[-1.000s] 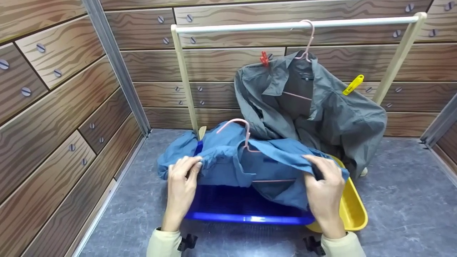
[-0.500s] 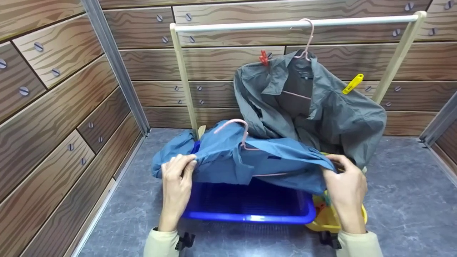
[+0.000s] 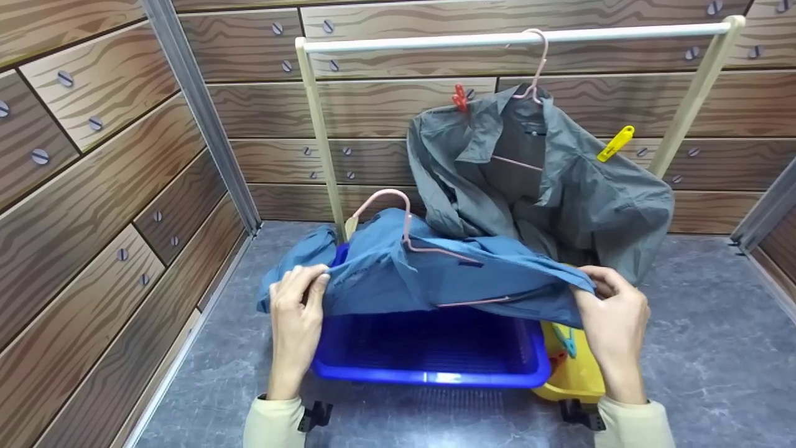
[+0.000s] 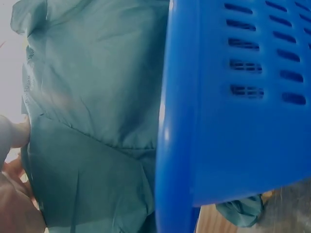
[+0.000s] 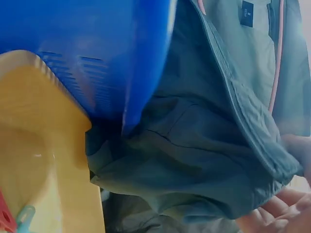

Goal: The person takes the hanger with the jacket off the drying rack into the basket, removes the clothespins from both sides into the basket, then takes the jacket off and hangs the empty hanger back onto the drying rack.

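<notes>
My left hand (image 3: 295,314) and right hand (image 3: 617,320) are each pinching a side of the blue jacket (image 3: 370,283), so it's strung between my fingers, kinda creased, over the blue basket (image 3: 429,378). They're wider apart than a second ago: it's pulled straighter, and the pink hanger (image 3: 407,225) hook's further left.

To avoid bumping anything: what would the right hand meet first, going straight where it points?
Beyond the blue shirt it pinches, the right hand would probably meet the hanging grey shirt first; depth is unclear.
</notes>
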`<state>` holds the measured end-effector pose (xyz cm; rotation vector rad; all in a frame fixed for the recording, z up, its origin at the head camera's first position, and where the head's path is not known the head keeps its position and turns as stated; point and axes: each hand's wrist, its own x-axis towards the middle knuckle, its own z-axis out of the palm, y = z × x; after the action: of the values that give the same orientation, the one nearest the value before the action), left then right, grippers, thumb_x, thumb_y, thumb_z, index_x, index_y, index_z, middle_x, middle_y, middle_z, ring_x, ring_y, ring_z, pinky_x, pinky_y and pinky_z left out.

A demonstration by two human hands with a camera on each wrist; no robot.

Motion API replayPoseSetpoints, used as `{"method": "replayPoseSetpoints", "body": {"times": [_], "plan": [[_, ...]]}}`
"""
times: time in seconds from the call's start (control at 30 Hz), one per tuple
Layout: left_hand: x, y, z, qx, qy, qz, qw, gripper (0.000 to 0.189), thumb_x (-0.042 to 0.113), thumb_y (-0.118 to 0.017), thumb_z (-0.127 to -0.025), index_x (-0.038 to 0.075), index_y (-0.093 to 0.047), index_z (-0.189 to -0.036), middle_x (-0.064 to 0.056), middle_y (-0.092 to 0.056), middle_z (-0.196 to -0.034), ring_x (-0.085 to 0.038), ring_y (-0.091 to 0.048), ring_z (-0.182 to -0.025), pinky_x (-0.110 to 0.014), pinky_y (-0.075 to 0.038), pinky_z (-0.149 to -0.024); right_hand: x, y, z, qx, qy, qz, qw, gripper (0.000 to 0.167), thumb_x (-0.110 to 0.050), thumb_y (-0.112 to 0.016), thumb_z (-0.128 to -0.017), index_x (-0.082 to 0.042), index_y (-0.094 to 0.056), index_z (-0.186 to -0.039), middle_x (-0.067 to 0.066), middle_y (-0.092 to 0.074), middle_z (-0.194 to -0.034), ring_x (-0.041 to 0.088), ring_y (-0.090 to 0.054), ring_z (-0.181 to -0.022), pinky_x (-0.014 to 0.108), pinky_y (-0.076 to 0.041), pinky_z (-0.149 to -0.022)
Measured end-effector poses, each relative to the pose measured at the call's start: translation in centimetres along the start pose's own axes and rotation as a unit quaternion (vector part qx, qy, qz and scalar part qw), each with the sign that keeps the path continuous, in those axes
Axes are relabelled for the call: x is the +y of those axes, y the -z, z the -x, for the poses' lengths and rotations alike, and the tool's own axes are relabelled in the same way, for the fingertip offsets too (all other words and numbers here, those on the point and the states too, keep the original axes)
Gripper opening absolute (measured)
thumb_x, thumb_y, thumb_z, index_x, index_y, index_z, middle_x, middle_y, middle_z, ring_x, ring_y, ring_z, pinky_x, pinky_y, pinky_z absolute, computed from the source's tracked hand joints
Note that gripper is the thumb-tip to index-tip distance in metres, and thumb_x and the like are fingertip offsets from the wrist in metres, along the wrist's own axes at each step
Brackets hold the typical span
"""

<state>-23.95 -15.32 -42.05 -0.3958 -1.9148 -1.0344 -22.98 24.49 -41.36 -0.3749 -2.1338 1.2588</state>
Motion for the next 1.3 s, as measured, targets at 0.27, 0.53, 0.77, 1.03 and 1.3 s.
{"method": "replayPoseSetpoints", "body": {"times": [0.27, 0.53, 0.77, 1.03, 1.3], "plan": [[-0.3, 0.4, -0.2, 0.006, 0.010, -0.002, 0.9999, 0.015, 0.000, -0.069, -0.088, 0.011, -0.074, -0.097, 0.005, -0.066, -0.087, -0.016, -0.060, -0.086, -0.035, -0.032, -0.081, 0.7, 0.3, -0.9, -0.041, -0.039, -0.116, 0.9917, 0.020, -0.010, -0.078, -0.083, -0.005, -0.075, -0.102, -0.005, -0.073, -0.081, 0.007, -0.066, -0.074, 0.017, -0.047, -0.067], [-0.4, 0.7, -0.1, 0.000, 0.025, -0.006, 0.9997, 0.010, 0.005, -0.068, -0.091, 0.009, -0.074, -0.097, -0.001, -0.068, -0.089, -0.017, -0.061, -0.089, -0.037, -0.033, -0.083, 0.1, 0.9, -0.5, -0.077, 0.137, -0.206, 0.9658, 0.026, 0.017, -0.071, -0.079, 0.012, -0.066, -0.104, 0.018, -0.070, -0.104, 0.012, -0.069, -0.083, 0.018, -0.052, -0.073], [-0.4, 0.8, -0.1, -0.007, 0.042, -0.006, 0.9991, 0.009, 0.007, -0.067, -0.092, 0.009, -0.074, -0.098, 0.000, -0.069, -0.093, -0.018, -0.062, -0.092, -0.036, -0.033, -0.083, -0.9, 1.0, 0.0, -0.075, 0.300, -0.208, 0.9279, 0.021, 0.028, -0.059, -0.077, 0.010, -0.067, -0.085, 0.028, -0.063, -0.100, 0.013, -0.057, -0.068, 0.016, -0.042, -0.056], [-0.2, 0.8, -0.2, -0.004, 0.030, -0.005, 0.9995, 0.009, 0.008, -0.068, -0.092, 0.009, -0.074, -0.098, -0.001, -0.069, -0.091, -0.017, -0.062, -0.091, -0.035, -0.032, -0.081, 0.1, 1.4, -0.1, -0.080, 0.243, -0.119, 0.9594, 0.016, 0.009, -0.068, -0.085, 0.000, -0.075, -0.095, 0.012, -0.069, -0.107, 0.011, -0.063, -0.095, 0.013, -0.048, -0.073], [0.0, 1.0, -0.3, -0.007, 0.016, 0.002, 0.9999, 0.009, 0.004, -0.069, -0.090, 0.008, -0.073, -0.097, -0.002, -0.068, -0.090, -0.017, -0.061, -0.090, -0.035, -0.033, -0.082, 1.7, 0.7, -0.9, -0.020, 0.284, -0.042, 0.9578, 0.017, -0.003, -0.074, -0.086, -0.010, -0.077, -0.101, 0.000, -0.071, -0.105, 0.002, -0.063, -0.090, 0.010, -0.046, -0.075]]}}
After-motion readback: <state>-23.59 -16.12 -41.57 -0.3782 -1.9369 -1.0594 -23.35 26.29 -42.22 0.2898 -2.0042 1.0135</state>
